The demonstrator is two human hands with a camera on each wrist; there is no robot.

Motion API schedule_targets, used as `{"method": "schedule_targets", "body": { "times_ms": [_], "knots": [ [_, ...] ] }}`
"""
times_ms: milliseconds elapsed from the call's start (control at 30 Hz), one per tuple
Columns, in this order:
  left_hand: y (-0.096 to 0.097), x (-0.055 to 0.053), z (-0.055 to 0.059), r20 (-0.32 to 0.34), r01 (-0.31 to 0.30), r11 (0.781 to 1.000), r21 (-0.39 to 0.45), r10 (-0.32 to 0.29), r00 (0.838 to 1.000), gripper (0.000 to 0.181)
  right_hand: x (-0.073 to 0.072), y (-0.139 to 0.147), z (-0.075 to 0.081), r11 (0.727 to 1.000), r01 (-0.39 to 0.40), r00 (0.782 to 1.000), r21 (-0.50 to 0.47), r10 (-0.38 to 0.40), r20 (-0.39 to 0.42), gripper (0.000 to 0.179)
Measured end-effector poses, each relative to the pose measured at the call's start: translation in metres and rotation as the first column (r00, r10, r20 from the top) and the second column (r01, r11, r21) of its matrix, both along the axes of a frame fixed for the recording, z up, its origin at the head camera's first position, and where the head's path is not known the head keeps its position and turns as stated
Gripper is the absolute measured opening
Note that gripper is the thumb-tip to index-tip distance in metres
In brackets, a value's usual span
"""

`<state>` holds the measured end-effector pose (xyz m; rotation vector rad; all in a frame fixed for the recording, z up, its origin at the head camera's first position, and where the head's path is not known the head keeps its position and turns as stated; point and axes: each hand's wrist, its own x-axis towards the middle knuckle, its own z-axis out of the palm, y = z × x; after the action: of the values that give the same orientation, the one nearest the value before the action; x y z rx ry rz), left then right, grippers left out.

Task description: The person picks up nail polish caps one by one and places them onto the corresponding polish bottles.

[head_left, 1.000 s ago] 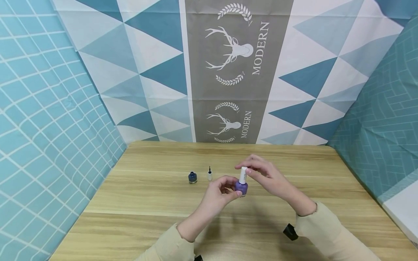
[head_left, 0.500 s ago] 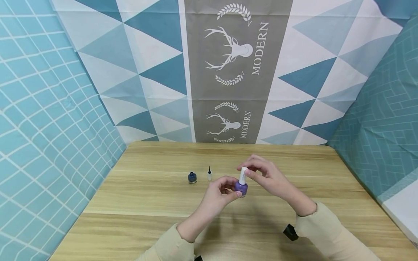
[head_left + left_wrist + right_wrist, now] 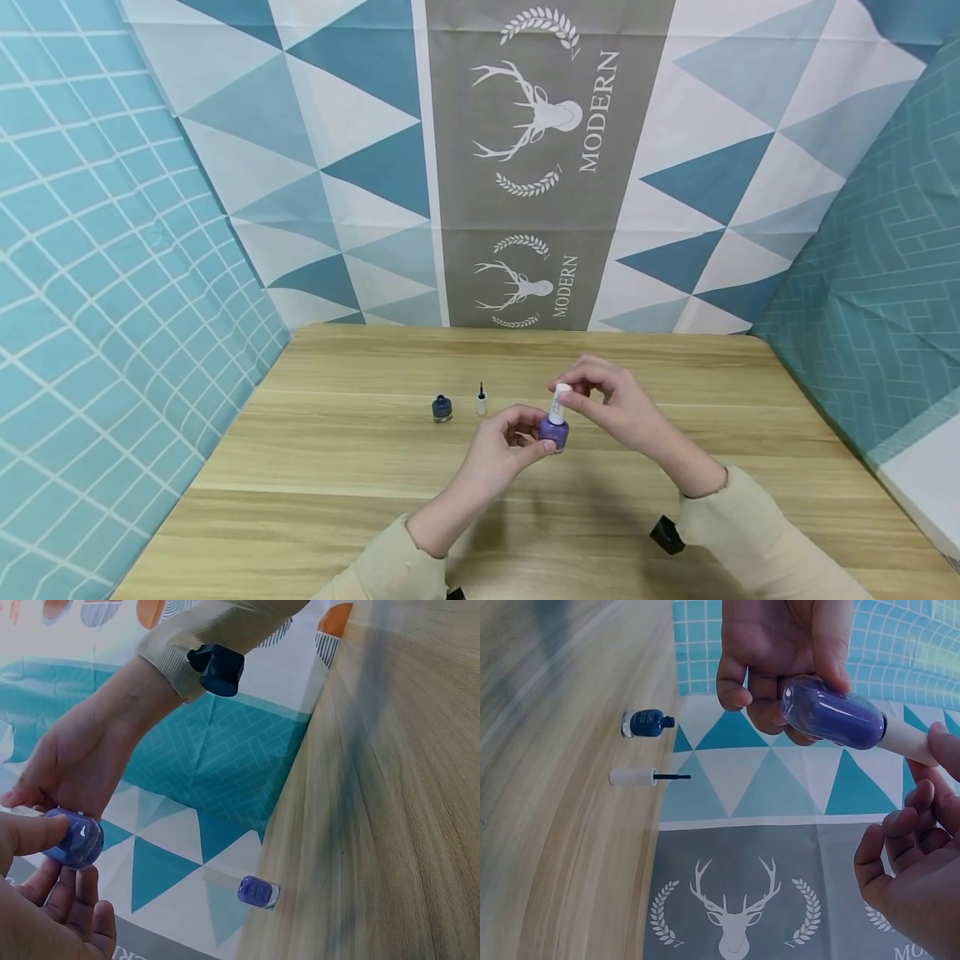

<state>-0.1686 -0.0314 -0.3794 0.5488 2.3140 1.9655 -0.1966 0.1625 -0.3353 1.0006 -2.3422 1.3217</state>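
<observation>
- Left hand [image 3: 501, 442] grips the purple bottle [image 3: 553, 434], five o'clock from the head view's centre
- Right hand [image 3: 611, 404] pinches its white cap [image 3: 559, 404] at twelve
- Best turned along its axis, bottle steady, clear of the blue bottle [image 3: 442, 409] at nine

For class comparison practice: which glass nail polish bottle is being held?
The purple glass bottle with the white cap, in the left hand; the uncapped dark blue bottle and another purplish bottle stand on the wooden table.
</observation>
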Motion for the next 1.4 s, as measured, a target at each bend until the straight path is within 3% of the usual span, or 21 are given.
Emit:
{"method": "schedule_targets", "body": {
  "times_ms": [400, 933, 1033, 1200, 1400],
  "knots": [
    [0.000, 0.000, 0.002, -0.008, 0.001, 1.000, 0.011, -0.001, 1.000, 0.027, -0.001, -0.001, 0.002, 0.999, 0.030, 0.998, -0.028, -0.029, 0.047, 0.012],
    [0.000, -0.001, 0.000, -0.007, 0.013, 1.000, 0.006, -0.013, 1.000, 0.026, -0.002, -0.003, 0.001, 0.999, 0.039, 0.996, -0.012, -0.038, 0.077, 0.017],
    [-0.002, 0.000, 0.000, 0.002, 0.015, 1.000, 0.006, -0.015, 1.000, 0.026, -0.002, -0.004, -0.001, 0.999, 0.027, 0.998, 0.017, -0.028, 0.049, 0.014],
    [-0.004, 0.001, -0.001, 0.019, 0.013, 1.000, 0.011, -0.013, 1.000, 0.026, -0.002, -0.004, -0.006, 0.998, -0.010, 1.000, 0.060, 0.010, 0.009, 0.025],
    [-0.004, 0.000, -0.002, -0.004, 0.012, 1.000, -0.001, -0.012, 1.000, 0.026, -0.003, -0.002, -0.004, 0.993, -0.106, 0.994, 0.060, 0.107, -0.017, 0.028]
  ]
}}
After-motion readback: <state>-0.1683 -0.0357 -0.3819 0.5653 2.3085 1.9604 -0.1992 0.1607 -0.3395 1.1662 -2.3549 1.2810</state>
